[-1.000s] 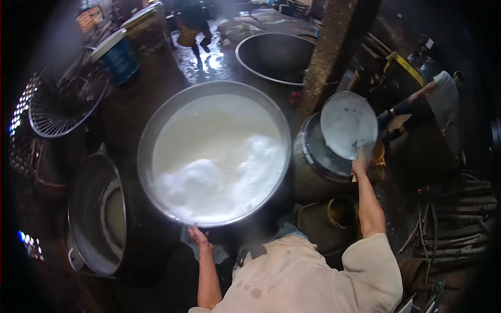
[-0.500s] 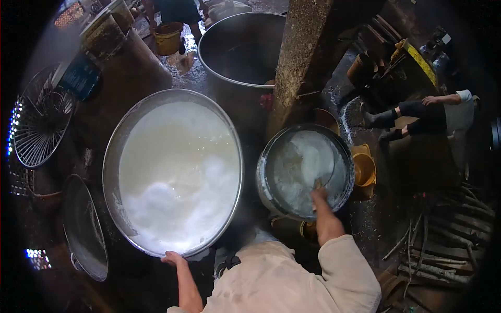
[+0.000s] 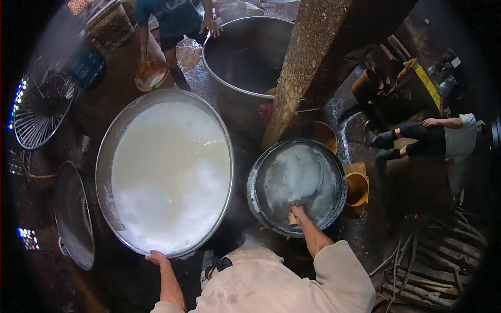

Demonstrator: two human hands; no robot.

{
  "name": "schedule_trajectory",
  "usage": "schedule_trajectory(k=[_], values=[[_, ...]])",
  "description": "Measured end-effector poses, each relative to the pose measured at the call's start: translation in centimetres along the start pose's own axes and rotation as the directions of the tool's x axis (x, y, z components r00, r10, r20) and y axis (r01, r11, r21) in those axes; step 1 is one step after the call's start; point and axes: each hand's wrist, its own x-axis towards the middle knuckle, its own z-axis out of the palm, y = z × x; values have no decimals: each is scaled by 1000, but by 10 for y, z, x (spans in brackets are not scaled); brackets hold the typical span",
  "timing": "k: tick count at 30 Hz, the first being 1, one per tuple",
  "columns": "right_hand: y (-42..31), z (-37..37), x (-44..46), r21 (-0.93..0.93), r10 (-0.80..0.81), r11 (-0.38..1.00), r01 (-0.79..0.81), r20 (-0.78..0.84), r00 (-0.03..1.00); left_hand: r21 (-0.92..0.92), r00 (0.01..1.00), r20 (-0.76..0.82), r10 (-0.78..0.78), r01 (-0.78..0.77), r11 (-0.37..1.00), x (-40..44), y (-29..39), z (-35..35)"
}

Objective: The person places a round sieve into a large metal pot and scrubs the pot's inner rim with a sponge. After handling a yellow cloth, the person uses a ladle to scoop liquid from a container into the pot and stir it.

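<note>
A wide metal pan [image 3: 227, 203], full of pale, steaming, frothy liquid [image 3: 167, 151], is in front of me on the left. My left hand [image 3: 156, 256] is closed on its near rim. To the right stands a smaller round pot [image 3: 252, 195] of greyish liquid with white foam [image 3: 298, 169]. My right hand [image 3: 298, 212] reaches over its near side, wrapped round a short wooden handle [image 3: 293, 218]. The far end of that handled tool is hidden by my hand and the foam.
A deep vat [image 3: 209, 68] stands behind, beside a thick post [image 3: 308, 68]. A co-worker [image 3: 169, 21] leans there with a bucket [image 3: 151, 77]. Another person [image 3: 454, 133] is at right. Yellow container [image 3: 357, 189], firewood [image 3: 428, 276], and an empty metal pan [image 3: 75, 219] lie around.
My right hand has drawn the handled tool toward me and left within the pot. The co-worker has come nearer with the bucket, one hand on the vat rim. My left hand stays on the rim.
</note>
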Motion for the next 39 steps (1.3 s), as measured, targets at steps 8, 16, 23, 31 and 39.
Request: schedule_trajectory(k=[8, 16, 23, 31, 39], values=[[-15, -51, -43, -8, 28, 1000, -27, 133, 991, -149, 999, 9, 34, -32, 988, 12, -8, 10], [-52, -67, -138, -214, 15, 977, 25, 181, 983, -282, 995, 35, -96, 102, 954, 34, -6, -1], [-83, -1, -223, -508, 39, 859, 68, 197, 980, -160, 961, 226, 161, -126, 979, 128, -15, 12], [-31, 161, -247, -475, 116, 876, 84, 376, 919, -193, 953, 1, 302, -296, 936, 133, -47, 38], [66, 338, -209, -475, 212, 877, 74, 522, 826, -173, 978, 67, 196, -182, 968, 93, -8, -18]])
